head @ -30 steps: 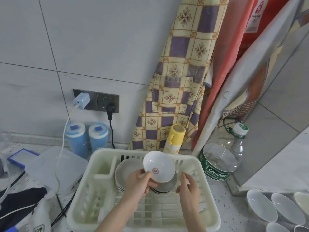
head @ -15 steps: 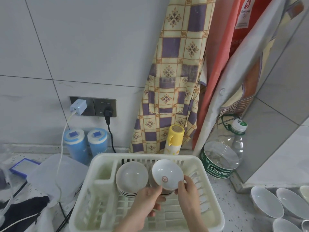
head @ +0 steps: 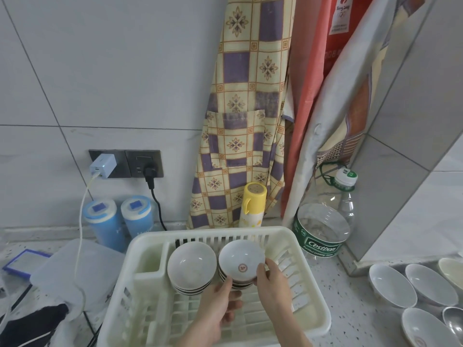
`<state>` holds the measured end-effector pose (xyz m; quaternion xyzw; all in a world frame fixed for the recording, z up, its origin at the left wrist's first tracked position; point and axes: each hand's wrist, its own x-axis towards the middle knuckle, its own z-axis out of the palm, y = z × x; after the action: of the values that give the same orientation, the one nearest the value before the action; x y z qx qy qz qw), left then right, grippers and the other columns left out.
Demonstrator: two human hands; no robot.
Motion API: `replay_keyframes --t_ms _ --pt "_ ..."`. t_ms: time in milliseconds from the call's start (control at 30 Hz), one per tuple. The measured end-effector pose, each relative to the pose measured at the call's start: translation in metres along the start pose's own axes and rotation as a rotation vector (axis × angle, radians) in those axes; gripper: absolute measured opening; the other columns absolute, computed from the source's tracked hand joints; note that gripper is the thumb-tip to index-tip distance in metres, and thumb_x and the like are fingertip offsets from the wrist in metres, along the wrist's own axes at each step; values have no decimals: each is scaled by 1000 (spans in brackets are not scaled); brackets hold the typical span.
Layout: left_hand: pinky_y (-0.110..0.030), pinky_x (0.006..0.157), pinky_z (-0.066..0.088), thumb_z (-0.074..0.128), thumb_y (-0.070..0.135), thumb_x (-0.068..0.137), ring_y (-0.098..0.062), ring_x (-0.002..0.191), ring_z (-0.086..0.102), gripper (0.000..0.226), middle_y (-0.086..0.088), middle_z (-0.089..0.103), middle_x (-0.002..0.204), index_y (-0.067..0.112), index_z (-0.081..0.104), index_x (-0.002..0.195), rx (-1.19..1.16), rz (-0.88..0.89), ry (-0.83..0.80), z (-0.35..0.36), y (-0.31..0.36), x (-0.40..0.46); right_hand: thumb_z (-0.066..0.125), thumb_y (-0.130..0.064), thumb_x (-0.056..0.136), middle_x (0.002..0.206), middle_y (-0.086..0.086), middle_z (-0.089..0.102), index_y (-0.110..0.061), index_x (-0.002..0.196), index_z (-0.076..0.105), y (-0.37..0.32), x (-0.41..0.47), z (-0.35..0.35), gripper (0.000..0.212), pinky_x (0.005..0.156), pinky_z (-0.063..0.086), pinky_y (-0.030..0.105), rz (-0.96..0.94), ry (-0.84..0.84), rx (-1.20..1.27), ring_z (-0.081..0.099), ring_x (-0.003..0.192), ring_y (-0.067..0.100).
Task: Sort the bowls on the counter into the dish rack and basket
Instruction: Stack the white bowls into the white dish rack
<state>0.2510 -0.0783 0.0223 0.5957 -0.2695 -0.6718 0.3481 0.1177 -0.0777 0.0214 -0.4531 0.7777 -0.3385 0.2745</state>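
While both hands hover over the cream plastic dish rack [head: 310,251], a small white bowl [head: 241,262] with a reddish round emblem at its centre sits on top of the right-hand stack inside it; the left hand [head: 217,308] has its thumb up against the bowl's near rim with the other fingers loosely curled underneath, and the right hand [head: 271,280] pinches the bowl's right edge, thumb on the rim; pretty shallow little thing, glossy, with a darker band round the outside. Just to its left there's another stack of bowls [head: 191,267], plain inside, touching or nearly so; more white bowls [head: 390,284] wait on the speckled desk [head: 350,319] off to the right, well apart from the rack; a yellow flask [head: 253,206] stands behind the rack.
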Motion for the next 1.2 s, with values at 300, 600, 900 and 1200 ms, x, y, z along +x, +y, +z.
replay_keyframes --t_ms 300,600,900,1200 --pt "-19 37 33 55 26 100 -13 48 64 19 -12 76 85 8 62 95 24 9 2 1 2 -3 40 -34 99 72 -6 61 -26 123 58 2 1 2 31 66 42 33 -7 -15 -9 58 78 20" --pt "-18 37 30 56 23 99 -12 44 59 18 -19 75 91 6 60 104 40 7 18 -1 6 -15 42 -47 96 110 -2 68 -25 137 49 -4 -3 -6 47 82 45 34 60 -42 60 61 106 21" --pt "-19 32 30 61 11 93 -13 46 53 19 -14 78 85 4 64 110 -3 32 7 -10 3 -50 48 -27 96 70 -8 66 -33 118 60 -1 -21 -48 26 59 42 17 -40 44 441 61 64 -5" --pt "-20 34 28 56 14 94 -10 43 46 16 -5 70 67 4 66 103 -28 37 -104 77 -33 -89 48 -14 97 58 -8 62 -32 106 66 72 -49 -145 26 60 41 18 -23 103 549 55 56 -3"
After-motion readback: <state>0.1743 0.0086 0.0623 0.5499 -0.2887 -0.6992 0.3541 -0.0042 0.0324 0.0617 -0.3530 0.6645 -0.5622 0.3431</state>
